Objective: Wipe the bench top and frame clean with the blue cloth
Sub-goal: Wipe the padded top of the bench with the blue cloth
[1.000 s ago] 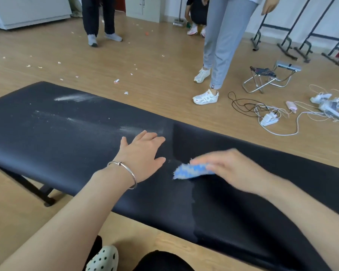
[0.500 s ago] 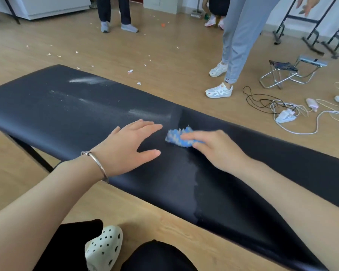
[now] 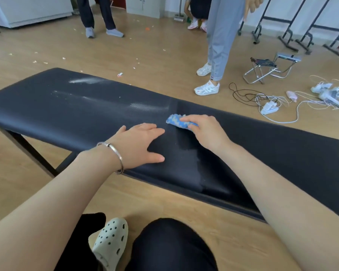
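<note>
A long black padded bench top (image 3: pixel 70 114) runs across the view on a dark metal frame (image 3: pixel 33 153). White dust streaks (image 3: pixel 86 80) lie on its left half, with more dust near the centre seam. My right hand (image 3: pixel 205 132) presses the blue cloth (image 3: pixel 176 122) onto the bench just right of the seam, fingers laid over it. My left hand (image 3: pixel 139 145), with a silver bangle on the wrist, rests flat on the bench left of the seam, fingers spread. The bench right of the seam looks darker and dust-free.
A person in grey trousers and white trainers (image 3: pixel 206 89) stands just beyond the bench. Cables and a white power strip (image 3: pixel 268 108) lie on the floor at the right, with a folding stool (image 3: pixel 262 69) behind. Paper scraps litter the wooden floor (image 3: pixel 67 51). My knee and white clog (image 3: pixel 110 243) are below.
My right hand has pushed the blue cloth away from me across the bench towards the far edge along the seam. My left hand has stayed flat on the bench.
</note>
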